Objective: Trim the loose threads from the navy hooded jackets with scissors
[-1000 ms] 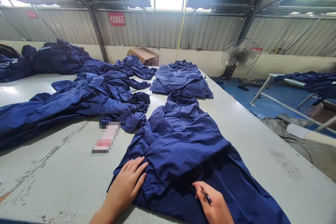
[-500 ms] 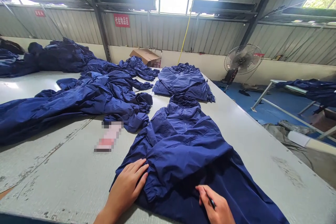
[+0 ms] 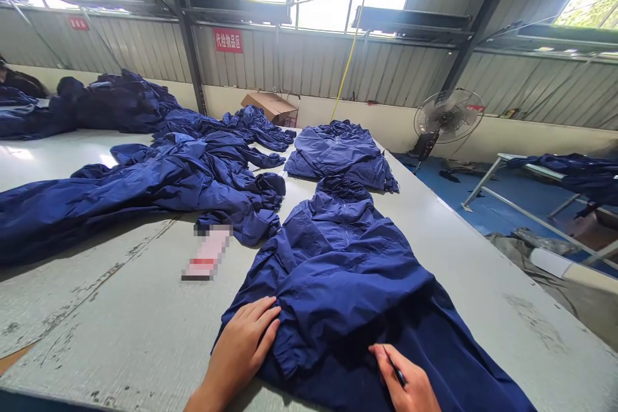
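Note:
A dark blue hooded jacket (image 3: pixel 347 277) with a short front zip lies spread on the white table (image 3: pixel 145 315), its hood pointing away from me. My left hand (image 3: pixel 244 344) rests flat on the jacket's left side near a gathered cuff, fingers stretched out. Over the lower part of the jacket, my right hand (image 3: pixel 408 376) is closed in a pinch around a slim dark pen-like tool (image 3: pixel 396 370). The tool's tip and exact kind cannot be made out.
Rumpled blue garments (image 3: pixel 159 174) lie to the left, with a bigger heap (image 3: pixel 116 103) behind. Beyond the hood is a stack of jackets (image 3: pixel 338 151). A blurred pink-and-white item (image 3: pixel 208 254) lies left of the jacket. A fan (image 3: pixel 447 116) stands past the table's right edge.
The whole scene has shifted a little right and down in the view. Both hands keep nearly the same places on the jacket; the tool in the right hand shows slightly more.

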Motion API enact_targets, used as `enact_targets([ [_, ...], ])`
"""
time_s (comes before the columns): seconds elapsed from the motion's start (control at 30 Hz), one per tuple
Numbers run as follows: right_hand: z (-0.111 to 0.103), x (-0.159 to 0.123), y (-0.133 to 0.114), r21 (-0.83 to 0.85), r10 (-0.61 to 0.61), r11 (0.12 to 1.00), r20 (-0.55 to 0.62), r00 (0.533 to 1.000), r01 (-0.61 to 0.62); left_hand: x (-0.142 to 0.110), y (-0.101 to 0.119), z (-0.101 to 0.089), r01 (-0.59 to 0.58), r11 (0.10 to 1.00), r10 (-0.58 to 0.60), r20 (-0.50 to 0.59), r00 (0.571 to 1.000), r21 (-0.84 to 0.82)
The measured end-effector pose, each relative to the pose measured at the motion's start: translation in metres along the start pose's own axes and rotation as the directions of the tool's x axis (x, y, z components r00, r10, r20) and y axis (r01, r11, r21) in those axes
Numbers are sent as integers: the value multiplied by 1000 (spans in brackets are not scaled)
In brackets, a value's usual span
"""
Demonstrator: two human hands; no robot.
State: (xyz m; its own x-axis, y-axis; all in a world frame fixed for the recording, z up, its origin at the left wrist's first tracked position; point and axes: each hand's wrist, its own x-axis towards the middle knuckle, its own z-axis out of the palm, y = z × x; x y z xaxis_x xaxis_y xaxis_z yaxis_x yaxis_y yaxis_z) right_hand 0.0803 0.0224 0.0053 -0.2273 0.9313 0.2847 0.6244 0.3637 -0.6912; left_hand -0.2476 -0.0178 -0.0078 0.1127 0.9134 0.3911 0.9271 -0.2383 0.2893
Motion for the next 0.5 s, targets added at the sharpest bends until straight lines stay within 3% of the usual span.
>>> enact_targets([
  [0.2,0,-1,4,6,-18,1000,26,1000,18,0,0,-2,26,999,-25,30,999,-33],
  [0.3,2,0,10,18,-25,1000,44,999,25,0,-4,-6,-28,997,37,127,991,-74],
  [0.5,5,11,29,3,-78,997,124,989,78,2,-8,-8,-111,986,145,320,936,-122],
])
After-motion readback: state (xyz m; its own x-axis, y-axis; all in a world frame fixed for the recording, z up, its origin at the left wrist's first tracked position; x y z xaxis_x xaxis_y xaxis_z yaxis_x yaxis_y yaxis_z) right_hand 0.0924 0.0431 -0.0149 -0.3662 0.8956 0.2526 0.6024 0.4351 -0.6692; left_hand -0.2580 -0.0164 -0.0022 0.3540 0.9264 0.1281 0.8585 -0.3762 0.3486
